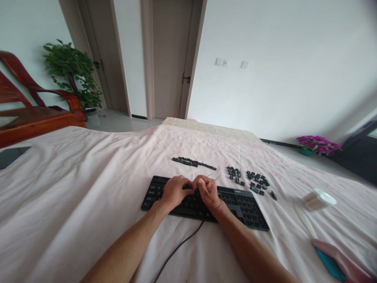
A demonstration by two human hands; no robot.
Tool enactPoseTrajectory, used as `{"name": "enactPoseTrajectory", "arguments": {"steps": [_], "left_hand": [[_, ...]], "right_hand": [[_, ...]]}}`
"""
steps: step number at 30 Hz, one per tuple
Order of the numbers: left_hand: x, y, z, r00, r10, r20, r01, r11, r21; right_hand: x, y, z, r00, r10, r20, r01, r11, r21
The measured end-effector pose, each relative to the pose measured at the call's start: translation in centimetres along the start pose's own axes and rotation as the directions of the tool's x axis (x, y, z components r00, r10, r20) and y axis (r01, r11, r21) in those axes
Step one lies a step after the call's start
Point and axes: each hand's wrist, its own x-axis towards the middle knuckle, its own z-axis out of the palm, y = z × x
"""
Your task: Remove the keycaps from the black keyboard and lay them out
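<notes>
A black keyboard [251, 212] lies across the cloth in front of me, with keycaps off its right part and many still on at the left. My left hand [176, 189] rests over its left-middle part, thumb and forefinger brought together beside the other hand; what they pinch is hidden. My right hand [207, 190] is closed in a fist above the middle keys. From it sticks out a thin, pale wire tool [211, 176], mostly covered by the fingers. Behind the keyboard lie a row of loose keycaps [193, 162] and more scattered ones at its right.
A clear round tub of thin sticks [319, 199] stands at the right, near a pink and teal brush-like thing [332, 261]. The keyboard's cable [179, 247] runs toward me. A dark flat object [13, 156] lies at the left edge of the wrinkled pink cloth [88, 188].
</notes>
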Motion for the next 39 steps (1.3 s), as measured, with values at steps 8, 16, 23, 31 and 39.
{"name": "enactPoseTrajectory", "arguments": {"steps": [8,16,23,31,39], "left_hand": [[-0.2,-0.3,0.0,0.989,-0.141,-0.053,0.126,0.967,-0.22],[-0.1,-0.9,0.2,0.972,-0.187,-0.144,0.104,0.886,-0.452],[-0.1,-1.0,0.4,0.974,-0.184,-0.133,0.083,0.834,-0.546],[-0.1,-0.6,0.4,0.983,-0.143,-0.119,0.087,0.919,-0.384],[-0.1,-0.7,0.6,0.991,-0.061,-0.121,0.021,0.952,-0.304]], "right_hand": [[-0.3,-1.3,-0.5,0.957,-0.289,0.021,0.285,0.926,-0.249],[0.4,-1.3,-0.3,0.987,-0.163,-0.005,0.142,0.872,-0.469],[0.6,-1.5,0.2,0.998,-0.01,0.064,0.046,0.807,-0.588],[4.2,0.7,-3.0,0.931,0.328,-0.158,-0.347,0.672,-0.654],[7.3,4.8,-3.8,0.878,0.452,-0.158,-0.403,0.519,-0.754]]}}
